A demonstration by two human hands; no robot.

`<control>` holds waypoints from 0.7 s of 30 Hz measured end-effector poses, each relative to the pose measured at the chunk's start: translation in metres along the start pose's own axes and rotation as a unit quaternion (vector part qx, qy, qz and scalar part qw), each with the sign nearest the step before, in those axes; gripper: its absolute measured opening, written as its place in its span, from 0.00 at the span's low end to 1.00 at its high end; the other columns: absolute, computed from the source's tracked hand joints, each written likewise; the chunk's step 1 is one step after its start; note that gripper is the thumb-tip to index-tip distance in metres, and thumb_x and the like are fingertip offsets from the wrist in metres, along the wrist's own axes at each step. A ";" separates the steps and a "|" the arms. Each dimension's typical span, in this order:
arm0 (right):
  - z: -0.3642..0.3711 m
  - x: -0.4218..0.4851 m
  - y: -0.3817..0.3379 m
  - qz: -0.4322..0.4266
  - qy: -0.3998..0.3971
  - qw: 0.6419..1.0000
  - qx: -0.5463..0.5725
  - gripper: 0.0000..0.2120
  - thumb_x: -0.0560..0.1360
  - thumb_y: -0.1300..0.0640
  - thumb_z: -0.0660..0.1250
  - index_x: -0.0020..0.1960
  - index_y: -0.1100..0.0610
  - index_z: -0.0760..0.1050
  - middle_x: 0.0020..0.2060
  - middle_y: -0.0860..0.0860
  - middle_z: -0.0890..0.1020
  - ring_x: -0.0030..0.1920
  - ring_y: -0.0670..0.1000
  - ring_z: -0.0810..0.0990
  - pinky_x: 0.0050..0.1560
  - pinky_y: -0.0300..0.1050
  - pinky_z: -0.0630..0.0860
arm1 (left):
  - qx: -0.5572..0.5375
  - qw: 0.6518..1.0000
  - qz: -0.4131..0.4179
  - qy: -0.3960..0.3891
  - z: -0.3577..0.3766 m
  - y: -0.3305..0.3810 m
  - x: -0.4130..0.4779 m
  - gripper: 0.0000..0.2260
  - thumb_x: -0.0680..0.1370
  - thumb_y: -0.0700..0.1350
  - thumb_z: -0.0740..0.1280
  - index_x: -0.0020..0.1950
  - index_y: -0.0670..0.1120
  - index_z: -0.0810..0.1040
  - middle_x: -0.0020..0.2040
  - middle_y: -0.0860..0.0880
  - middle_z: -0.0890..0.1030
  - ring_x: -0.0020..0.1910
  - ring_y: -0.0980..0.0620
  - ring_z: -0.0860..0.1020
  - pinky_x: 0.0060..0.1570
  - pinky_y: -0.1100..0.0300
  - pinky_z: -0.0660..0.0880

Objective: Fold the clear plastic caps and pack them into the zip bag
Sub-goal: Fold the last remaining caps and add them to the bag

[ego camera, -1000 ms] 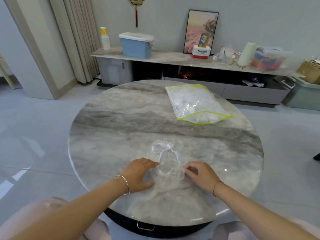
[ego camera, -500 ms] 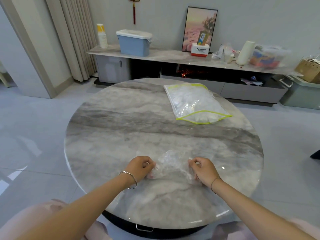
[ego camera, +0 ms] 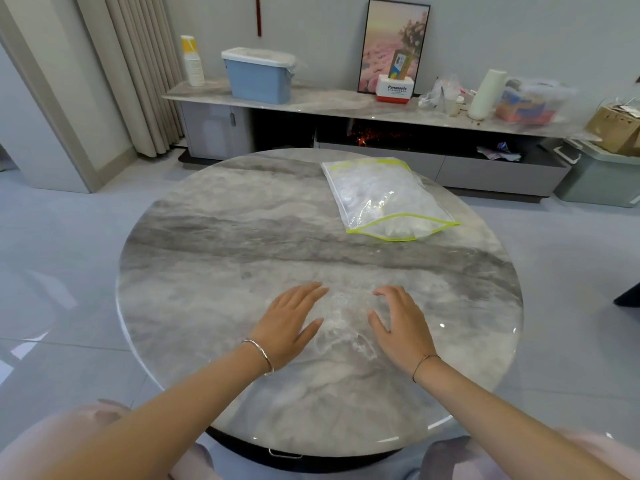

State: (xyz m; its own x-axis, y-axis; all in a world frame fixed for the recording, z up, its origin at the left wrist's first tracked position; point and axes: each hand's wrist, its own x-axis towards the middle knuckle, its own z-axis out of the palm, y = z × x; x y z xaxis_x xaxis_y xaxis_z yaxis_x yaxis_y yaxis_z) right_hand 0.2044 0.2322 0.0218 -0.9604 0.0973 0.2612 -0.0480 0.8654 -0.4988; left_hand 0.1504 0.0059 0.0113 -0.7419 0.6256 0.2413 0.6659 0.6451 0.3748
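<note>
The cap (ego camera: 343, 318) lies flat on the table (ego camera: 207, 271) between the left hand (ego camera: 287, 320) and right hand (ego camera: 398, 323), both open, palms down, fingers spread, gripping nothing. The film is thin and probably springy, so a fold could pop open or skid on the slick marble once pressure lifts. The bag (ego camera: 384, 199), already holding caps, lies well apart at the far right.

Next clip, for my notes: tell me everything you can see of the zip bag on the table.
The zip bag is clear plastic edged in yellow-green. It lies flat on the far right part of the round marble table. It bulges with crumpled clear plastic inside. Its near end gapes open, the two yellow-green lips bowed apart. Only the table touches it.
</note>
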 end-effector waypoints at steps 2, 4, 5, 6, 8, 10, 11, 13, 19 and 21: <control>0.003 -0.005 -0.008 -0.036 0.002 0.999 0.004 0.21 0.75 0.45 0.53 0.61 0.55 0.72 0.61 0.48 0.73 0.63 0.47 0.69 0.59 0.40 0.62 | 0.047 0.996 0.065 -0.046 0.009 0.002 0.001 0.24 0.80 0.57 0.42 0.76 0.53 0.54 0.76 0.52 0.57 0.75 0.51 0.56 0.73 0.53 0.49; 0.008 -0.012 -0.014 -0.035 -0.024 0.999 0.018 0.26 0.75 0.43 0.48 0.65 0.55 0.70 0.67 0.47 0.69 0.69 0.47 0.65 0.65 0.38 0.57 | 0.076 0.989 0.079 -0.103 0.018 0.005 0.000 0.26 0.79 0.58 0.35 0.77 0.55 0.46 0.77 0.54 0.46 0.76 0.52 0.45 0.71 0.56 0.38; 0.012 -0.016 -0.016 -0.029 -0.055 0.998 0.015 0.29 0.76 0.41 0.46 0.70 0.55 0.66 0.71 0.46 0.64 0.72 0.46 0.59 0.69 0.36 0.51 | 0.085 0.985 0.075 -0.127 0.022 0.005 -0.002 0.29 0.76 0.60 0.30 0.76 0.55 0.40 0.76 0.56 0.41 0.75 0.53 0.40 0.70 0.58 0.33; 0.016 -0.020 -0.016 -0.026 -0.098 0.995 -0.002 0.30 0.78 0.41 0.45 0.74 0.54 0.60 0.74 0.44 0.58 0.75 0.44 0.52 0.71 0.36 0.45 | 0.090 0.982 0.074 -0.146 0.026 0.004 -0.003 0.31 0.72 0.62 0.25 0.74 0.55 0.34 0.75 0.56 0.37 0.74 0.54 0.36 0.69 0.59 0.31; 0.023 -0.026 -0.011 -0.012 -0.199 0.978 -0.067 0.29 0.81 0.40 0.43 0.78 0.51 0.45 0.75 0.42 0.45 0.74 0.40 0.38 0.72 0.38 0.35 | 0.100 0.979 0.073 -0.162 0.031 -0.001 -0.004 0.31 0.68 0.65 0.22 0.71 0.59 0.26 0.74 0.57 0.35 0.73 0.53 0.34 0.68 0.57 0.29; 0.025 -0.030 -0.005 -0.009 -0.246 0.962 -0.118 0.35 0.74 0.34 0.34 0.77 0.48 0.38 0.75 0.41 0.38 0.71 0.39 0.31 0.71 0.41 0.31 | 0.085 0.979 0.055 -0.175 0.033 -0.004 -0.004 0.30 0.69 0.66 0.24 0.70 0.60 0.28 0.74 0.57 0.36 0.72 0.54 0.33 0.69 0.56 0.30; 0.025 -0.030 -0.003 -0.010 -0.249 0.960 -0.126 0.39 0.69 0.33 0.30 0.77 0.48 0.37 0.75 0.41 0.37 0.71 0.40 0.30 0.71 0.42 0.30 | 0.082 0.980 0.047 -0.178 0.034 -0.005 -0.003 0.31 0.69 0.66 0.25 0.71 0.59 0.31 0.73 0.57 0.36 0.72 0.54 0.33 0.69 0.58 0.30; 0.025 -0.029 0.002 -0.010 -0.249 0.960 -0.129 0.41 0.65 0.33 0.27 0.76 0.47 0.36 0.74 0.41 0.36 0.70 0.40 0.30 0.71 0.42 0.30 | 0.089 0.979 0.039 -0.179 0.034 -0.003 -0.003 0.33 0.69 0.66 0.27 0.72 0.56 0.34 0.73 0.58 0.35 0.72 0.55 0.33 0.68 0.60 0.30; 0.026 -0.027 0.005 -0.012 -0.264 0.953 -0.145 0.29 0.81 0.40 0.41 0.76 0.47 0.36 0.75 0.43 0.37 0.71 0.40 0.31 0.73 0.45 0.32 | 0.079 0.979 0.039 -0.182 0.037 0.000 -0.002 0.37 0.67 0.68 0.24 0.73 0.55 0.35 0.74 0.57 0.37 0.75 0.53 0.38 0.69 0.60 0.31; 0.023 -0.023 0.006 -0.017 -0.268 0.952 -0.145 0.29 0.80 0.39 0.42 0.77 0.47 0.37 0.76 0.43 0.37 0.72 0.40 0.32 0.73 0.45 0.31 | 0.092 0.977 0.024 -0.188 0.036 0.002 -0.001 0.37 0.69 0.67 0.26 0.75 0.55 0.39 0.76 0.56 0.41 0.76 0.53 0.43 0.71 0.59 0.35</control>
State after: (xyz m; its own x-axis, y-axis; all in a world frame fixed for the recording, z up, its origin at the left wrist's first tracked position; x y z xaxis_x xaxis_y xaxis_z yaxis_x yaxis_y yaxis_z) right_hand 0.2199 0.2238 -0.0067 -0.9656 -0.1304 -0.2249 -0.0780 0.9706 -0.2278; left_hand 0.1550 0.0224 -0.0207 -0.6510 0.7518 -0.1050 0.7279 0.6574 0.1949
